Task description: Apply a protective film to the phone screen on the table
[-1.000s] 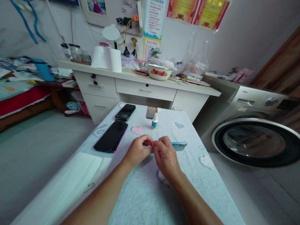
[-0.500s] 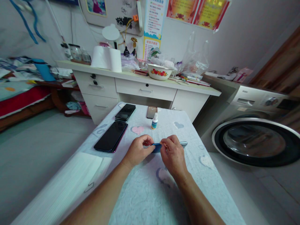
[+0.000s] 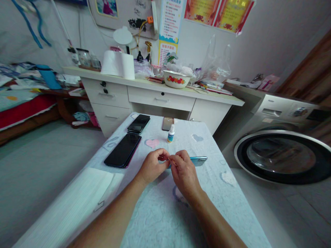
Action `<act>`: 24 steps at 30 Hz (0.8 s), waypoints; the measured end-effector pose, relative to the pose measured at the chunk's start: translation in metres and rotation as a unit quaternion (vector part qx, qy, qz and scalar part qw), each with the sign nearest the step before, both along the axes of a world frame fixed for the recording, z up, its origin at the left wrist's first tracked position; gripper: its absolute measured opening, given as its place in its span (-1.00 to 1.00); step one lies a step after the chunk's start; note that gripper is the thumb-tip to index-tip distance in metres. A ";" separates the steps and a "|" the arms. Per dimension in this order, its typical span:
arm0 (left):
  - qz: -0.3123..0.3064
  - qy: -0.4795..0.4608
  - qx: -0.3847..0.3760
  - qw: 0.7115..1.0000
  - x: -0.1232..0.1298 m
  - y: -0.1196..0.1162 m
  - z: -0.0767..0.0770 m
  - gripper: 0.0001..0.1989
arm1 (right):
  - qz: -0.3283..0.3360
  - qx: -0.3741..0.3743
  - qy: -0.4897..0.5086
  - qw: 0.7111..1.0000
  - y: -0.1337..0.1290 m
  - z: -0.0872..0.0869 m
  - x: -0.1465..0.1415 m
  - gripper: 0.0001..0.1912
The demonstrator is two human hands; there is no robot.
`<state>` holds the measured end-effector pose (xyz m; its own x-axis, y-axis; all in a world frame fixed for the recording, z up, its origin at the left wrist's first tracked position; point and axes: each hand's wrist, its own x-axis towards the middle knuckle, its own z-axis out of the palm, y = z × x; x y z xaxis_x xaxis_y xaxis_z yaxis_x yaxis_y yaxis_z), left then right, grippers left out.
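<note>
A blue phone (image 3: 199, 161) is held on its edge above the cloth-covered table, partly hidden behind the hands. My left hand (image 3: 153, 166) pinches its left end between thumb and fingers. Closed fingertips of my right hand (image 3: 184, 173) press together by the phone's upper edge, close to the left fingertips. Whatever they grip is too small to make out. Just beyond the hands stands a small white-capped spray bottle (image 3: 170, 134) with a blue and yellow label.
Left of the hands lie a large black phone (image 3: 122, 150) and a stack of dark phones (image 3: 139, 123). A brownish phone (image 3: 168, 123) is at the table's far end. A white desk (image 3: 161, 94) stands behind, a washing machine (image 3: 278, 113) to the right.
My right hand has slid left along the phone's edge to my left fingertips, uncovering more of the phone's right end. My left hand stays in place.
</note>
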<state>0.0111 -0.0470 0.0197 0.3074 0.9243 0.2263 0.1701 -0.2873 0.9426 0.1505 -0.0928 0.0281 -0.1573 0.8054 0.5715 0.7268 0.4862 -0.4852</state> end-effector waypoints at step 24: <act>0.009 0.035 0.002 0.999 -0.006 0.001 -0.005 -0.92 | -0.150 -0.032 -0.020 0.988 0.001 0.014 0.049 -0.81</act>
<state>0.0054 -0.0460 0.0149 0.3066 0.9286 0.2092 0.2410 -0.2884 0.9267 0.1995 -0.0916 0.0422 0.0722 0.8536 0.5159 0.8532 0.2150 -0.4752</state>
